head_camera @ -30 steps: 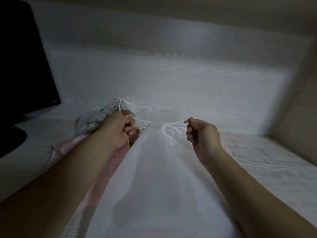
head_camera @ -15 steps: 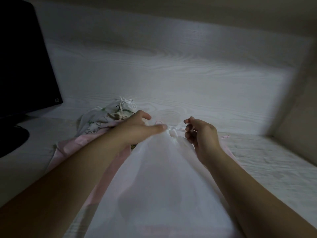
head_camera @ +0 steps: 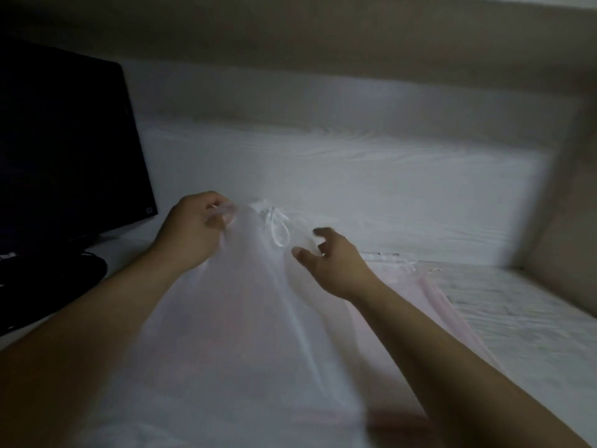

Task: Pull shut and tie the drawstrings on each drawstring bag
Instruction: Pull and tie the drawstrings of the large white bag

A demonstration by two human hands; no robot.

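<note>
I had the sheer white mesh drawstring bag [head_camera: 245, 334] lying lengthwise away from me, its body spread toward my chest and its gathered mouth at the far end, between my two hands. Its long axis ran roughly from me toward the back panel, leaning a little left at the top. My left hand [head_camera: 193, 231] was at the left corner of the mouth, fingers curled and pinching the bunched fabric there; whether a cord was also inside that pinch I could not tell through the blur. The white drawstring loop [head_camera: 278, 229] hung from the puckered neck, just right of that hand and just beyond my right hand [head_camera: 332, 260]. The right hand held nothing, its fingers spread and lightly bent, the tips pointing toward the loop but apart from it. By my judgement the loop was the nearer reach for the right hand, up and to its left.

A flat pale pink fabric bag [head_camera: 416, 299] lay under the mesh one on the pale wood-grain worktop [head_camera: 517, 318]. A black monitor [head_camera: 64, 150] stood at the left; a small mark sat at its lower corner, too small to read. I saw no other writing.
</note>
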